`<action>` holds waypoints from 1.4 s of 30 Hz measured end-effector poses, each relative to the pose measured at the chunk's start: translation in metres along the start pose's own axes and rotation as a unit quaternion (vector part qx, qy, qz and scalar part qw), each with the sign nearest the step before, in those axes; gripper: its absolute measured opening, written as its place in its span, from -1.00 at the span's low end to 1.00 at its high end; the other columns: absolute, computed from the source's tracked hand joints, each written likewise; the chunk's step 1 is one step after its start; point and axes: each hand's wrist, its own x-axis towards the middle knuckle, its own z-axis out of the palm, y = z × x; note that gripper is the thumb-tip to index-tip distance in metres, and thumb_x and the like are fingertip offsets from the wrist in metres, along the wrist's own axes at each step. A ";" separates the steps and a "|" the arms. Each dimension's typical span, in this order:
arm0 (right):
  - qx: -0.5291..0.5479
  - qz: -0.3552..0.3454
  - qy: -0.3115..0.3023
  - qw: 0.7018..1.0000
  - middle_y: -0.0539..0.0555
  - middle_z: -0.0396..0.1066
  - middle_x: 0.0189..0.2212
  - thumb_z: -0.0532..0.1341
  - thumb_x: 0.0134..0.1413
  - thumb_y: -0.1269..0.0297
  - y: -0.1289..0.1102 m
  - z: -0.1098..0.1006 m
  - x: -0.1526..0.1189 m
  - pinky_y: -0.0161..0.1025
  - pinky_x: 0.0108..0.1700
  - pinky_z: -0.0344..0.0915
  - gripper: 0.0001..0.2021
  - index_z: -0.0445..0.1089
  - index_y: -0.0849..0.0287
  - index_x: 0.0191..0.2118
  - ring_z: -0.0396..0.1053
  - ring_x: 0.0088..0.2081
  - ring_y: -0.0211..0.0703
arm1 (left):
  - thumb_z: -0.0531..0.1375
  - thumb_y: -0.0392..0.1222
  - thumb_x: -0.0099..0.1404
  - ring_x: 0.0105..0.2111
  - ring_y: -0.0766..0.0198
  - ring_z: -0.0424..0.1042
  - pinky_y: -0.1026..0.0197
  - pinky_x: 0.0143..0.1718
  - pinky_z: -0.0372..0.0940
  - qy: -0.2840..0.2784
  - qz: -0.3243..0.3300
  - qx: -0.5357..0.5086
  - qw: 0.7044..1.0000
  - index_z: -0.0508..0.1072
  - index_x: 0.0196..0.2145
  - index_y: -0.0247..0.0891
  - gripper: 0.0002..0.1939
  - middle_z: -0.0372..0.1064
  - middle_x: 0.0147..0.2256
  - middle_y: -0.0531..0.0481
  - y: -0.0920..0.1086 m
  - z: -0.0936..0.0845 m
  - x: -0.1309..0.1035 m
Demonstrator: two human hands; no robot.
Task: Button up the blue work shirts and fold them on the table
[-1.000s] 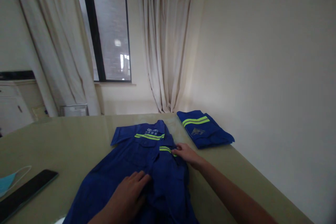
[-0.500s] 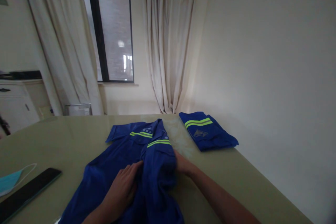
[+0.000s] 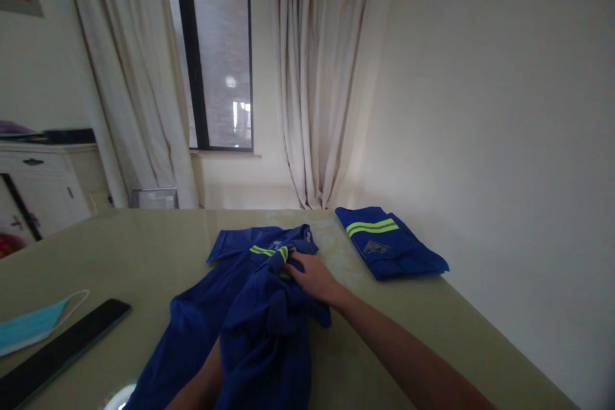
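A blue short-sleeved work shirt (image 3: 192,327) with yellow-green reflective stripes lies on the table in front of me, its collar end away from me. The side nearest my right is bunched up and folded over toward the middle. My right hand (image 3: 314,277) pinches the shirt's cloth near the chest stripe, just below the collar. My left hand is covered by the bunched cloth; only the wrist and forearm show, so its fingers are hidden.
A folded blue garment (image 3: 391,243) with a similar stripe lies by the wall at the right. On the left are a black phone-like slab (image 3: 67,346) and a light-blue face mask (image 3: 33,327). Part of a white round object (image 3: 120,397) shows at the bottom edge of the greenish table (image 3: 163,237).
My right hand has come from the shirt's right edge up and inward, folding that side over toward the left. My left hand has gone under the cloth. The view has shifted slightly left.
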 end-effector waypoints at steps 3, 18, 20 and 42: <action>-0.173 -0.007 0.036 0.984 0.28 0.55 -0.12 0.24 0.20 -0.12 -0.001 -0.063 0.010 0.11 0.12 0.26 -0.55 0.52 0.19 -0.08 0.45 0.00 0.26 | -0.04 0.07 0.35 -0.02 -0.12 0.55 -0.07 0.10 0.43 -0.016 -0.045 -0.032 0.998 0.56 0.06 0.07 -0.51 0.59 0.00 -0.03 0.018 -0.012 0.001; -0.281 0.063 -0.044 0.957 0.20 0.52 -0.18 0.32 0.09 0.11 0.066 -0.133 -0.031 -0.11 -0.01 0.29 -0.79 0.56 0.11 -0.23 0.44 -0.10 0.08 | 0.00 0.11 0.46 0.22 0.04 0.34 -0.10 0.31 0.19 -0.042 0.056 -0.045 0.997 0.42 0.20 0.00 -0.54 0.40 0.20 -0.04 0.086 -0.048 0.013; -0.293 0.061 -0.104 0.948 0.22 0.53 -0.14 0.26 0.15 -0.05 0.061 -0.095 -0.038 -0.08 -0.02 0.31 -0.65 0.56 0.13 -0.15 0.46 -0.09 0.11 | 0.01 0.18 0.45 0.31 -0.08 0.22 -0.23 0.34 0.10 0.010 0.024 0.052 0.998 0.34 0.29 -0.07 -0.43 0.29 0.29 -0.14 0.072 -0.030 0.029; -0.285 0.120 -0.019 0.951 0.19 -0.01 0.43 -0.16 0.40 -0.20 0.111 0.004 0.040 0.08 0.40 -0.19 -0.30 0.09 0.15 0.42 -0.08 0.43 0.09 | 0.01 0.27 0.41 0.34 -0.13 0.14 -0.26 0.34 0.01 -0.041 0.067 0.123 0.989 0.12 0.40 -0.01 -0.30 0.12 0.38 -0.11 0.089 -0.010 0.022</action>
